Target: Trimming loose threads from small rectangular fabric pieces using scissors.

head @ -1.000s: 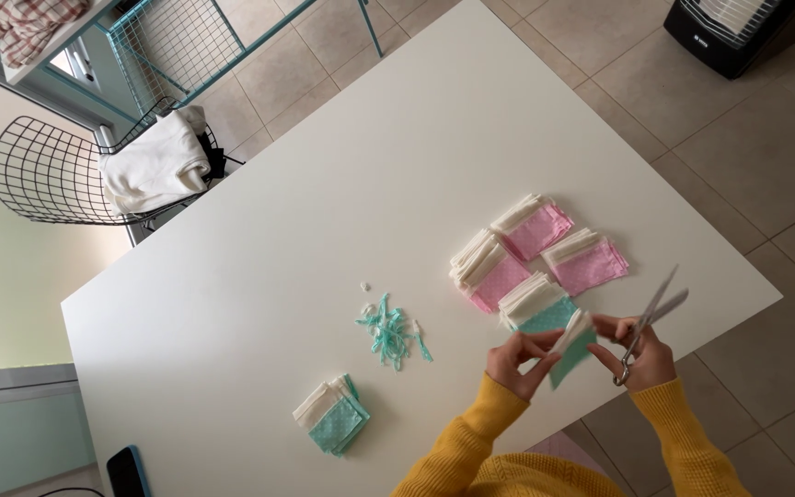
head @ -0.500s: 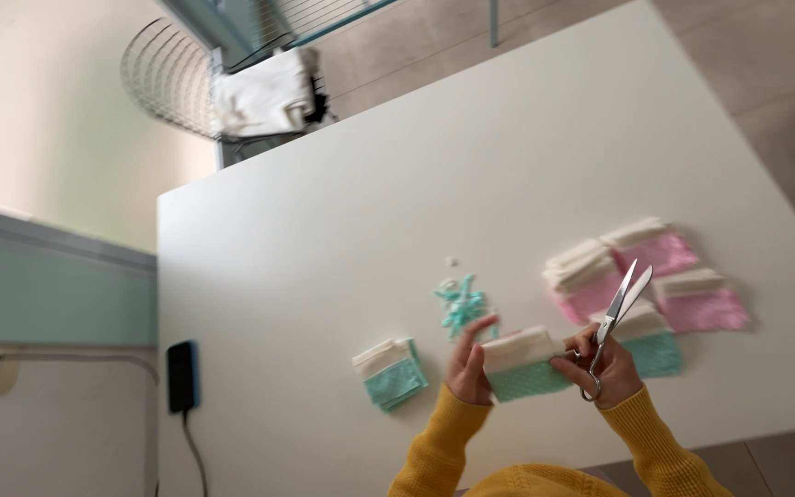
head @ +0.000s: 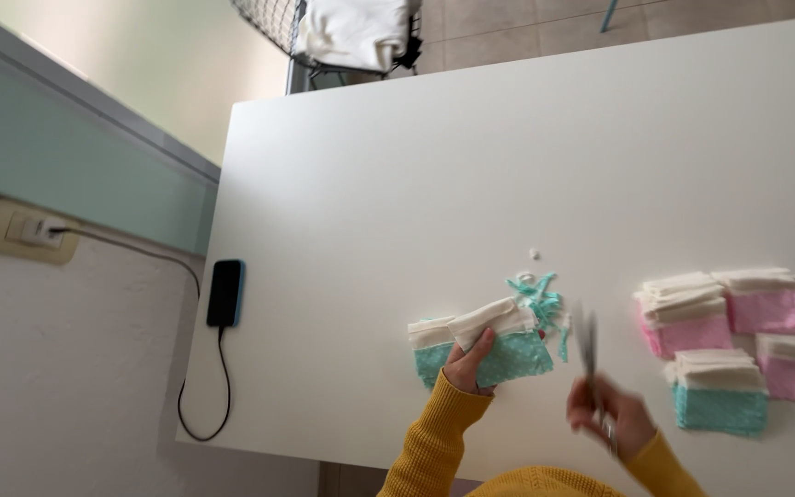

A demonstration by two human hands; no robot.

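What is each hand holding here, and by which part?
The left hand grips a teal-and-cream fabric piece at its lower edge. The right hand holds scissors by the handles, blades pointing up; motion blur hides the exact grip.

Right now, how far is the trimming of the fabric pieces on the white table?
Looks done: a heap of teal snippets lies on the table, beside one teal-and-cream stack. In hand: the left hand lays a teal-and-cream piece by that stack; the right hand holds blurred scissors. Possibly left: three pink stacks and one teal stack further right; their trimming state is unclear.
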